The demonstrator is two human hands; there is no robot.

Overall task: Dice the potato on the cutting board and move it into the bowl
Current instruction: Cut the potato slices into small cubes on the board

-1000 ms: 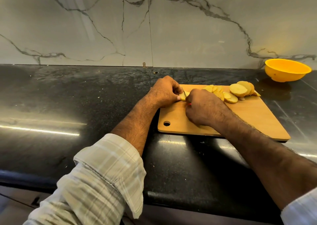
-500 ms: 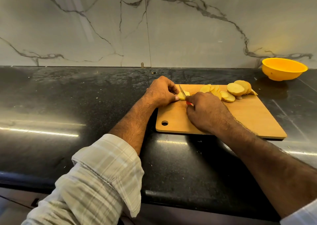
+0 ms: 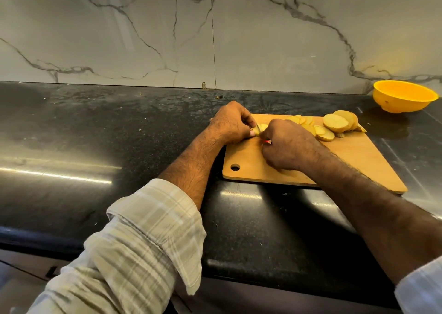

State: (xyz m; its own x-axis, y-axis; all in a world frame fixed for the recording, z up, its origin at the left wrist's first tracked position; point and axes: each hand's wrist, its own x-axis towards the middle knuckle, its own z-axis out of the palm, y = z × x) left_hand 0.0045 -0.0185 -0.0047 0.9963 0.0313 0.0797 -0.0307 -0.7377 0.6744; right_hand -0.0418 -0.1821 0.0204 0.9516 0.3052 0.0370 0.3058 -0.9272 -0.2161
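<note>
A wooden cutting board (image 3: 354,160) lies on the black counter. At its far left corner my left hand (image 3: 230,123) pinches a small yellow potato piece (image 3: 259,129) against the board. My right hand (image 3: 289,146) grips a knife with a red handle (image 3: 267,141); the blade is almost wholly hidden between my hands, at the potato piece. Several round potato slices (image 3: 334,123) lie fanned along the board's far edge, to the right of my hands. The yellow bowl (image 3: 404,96) stands at the back right, off the board.
The black stone counter (image 3: 95,134) stretches wide to the left of the board. A marble wall (image 3: 215,31) closes off the back. The counter's front edge runs just below my forearms.
The knife blade, raised and visible half a second ago, has come down into the potato piece. Both hands stay at the board's far left corner.
</note>
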